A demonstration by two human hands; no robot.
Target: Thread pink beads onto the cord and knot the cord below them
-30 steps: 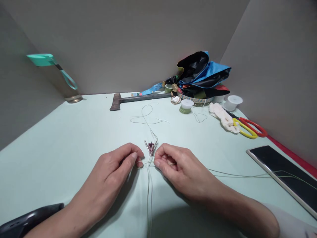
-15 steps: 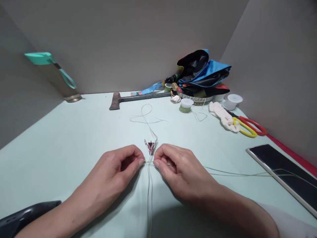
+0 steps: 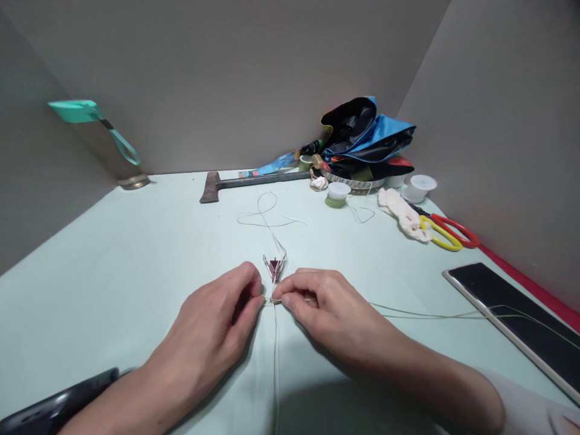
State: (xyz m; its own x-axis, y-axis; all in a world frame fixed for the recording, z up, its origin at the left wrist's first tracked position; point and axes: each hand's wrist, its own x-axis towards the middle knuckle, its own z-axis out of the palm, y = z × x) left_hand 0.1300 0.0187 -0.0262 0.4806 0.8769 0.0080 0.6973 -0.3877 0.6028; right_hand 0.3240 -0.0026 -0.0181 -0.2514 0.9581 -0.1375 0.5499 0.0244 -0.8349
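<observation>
Thin pale green cord (image 3: 276,362) runs from a small dark red triangular piece with metal pins (image 3: 274,269) down toward the table's near edge. Crosswise cord is pinched in my left hand (image 3: 217,326), thumb against forefinger, just left of the crossing. On the other side my right hand (image 3: 321,308) pinches the cord too, its fingertips at the crossing below the triangular piece. More cord trails rightward from behind the right hand over a phone (image 3: 521,308). Whether there is a knot at the crossing is too small to tell.
An axe (image 3: 254,180) lies at the back. Behind the right hand are a green thread spool (image 3: 338,194), a blue and black bag (image 3: 367,136), white cloth (image 3: 403,214) and scissors (image 3: 448,232). A bottle with a turquoise lid (image 3: 106,145) stands back left; a dark object (image 3: 63,399) lies front left.
My right fingertips have moved left onto the crossing, closer to my left hand. The two cord strands below now lie nearer each other. The view has shifted slightly.
</observation>
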